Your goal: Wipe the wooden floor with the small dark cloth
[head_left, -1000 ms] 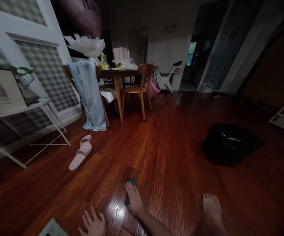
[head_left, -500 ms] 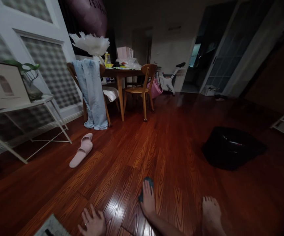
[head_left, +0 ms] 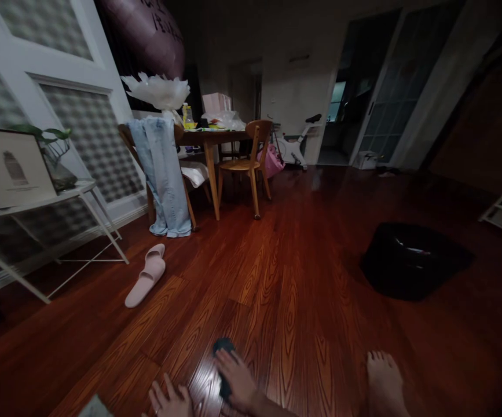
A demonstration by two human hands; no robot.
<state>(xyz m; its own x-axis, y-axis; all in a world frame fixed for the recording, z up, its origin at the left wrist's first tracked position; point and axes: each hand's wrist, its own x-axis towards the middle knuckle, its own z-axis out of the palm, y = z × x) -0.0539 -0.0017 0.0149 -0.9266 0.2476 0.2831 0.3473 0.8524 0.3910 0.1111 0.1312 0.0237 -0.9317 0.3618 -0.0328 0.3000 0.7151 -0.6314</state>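
My right hand point(head_left: 237, 375) lies over a dark bluish-green cloth point(head_left: 223, 346), pressing it against the glossy reddish wooden floor point(head_left: 268, 289). Part of the cloth shows beyond the fingertips and along the left side of the palm; the rest is hidden beneath the hand. To the left, at the bottom edge of the view, my left hand point(head_left: 171, 399) is open with its fingers spread and nothing in it. A ring shows faintly on one finger. The lower part of this hand is cut off by the frame.
A bare foot point(head_left: 385, 379) stands at the lower right, below a shiny black bag-like object point(head_left: 413, 263). Pink slippers point(head_left: 146, 281) lie at left, near a white side table point(head_left: 37, 200). Jeans point(head_left: 164, 174) hang over a chair by the dining table point(head_left: 209, 138).
My right hand has moved left and nearer to me with the cloth, closer to my left hand. The view has tilted slightly upward.
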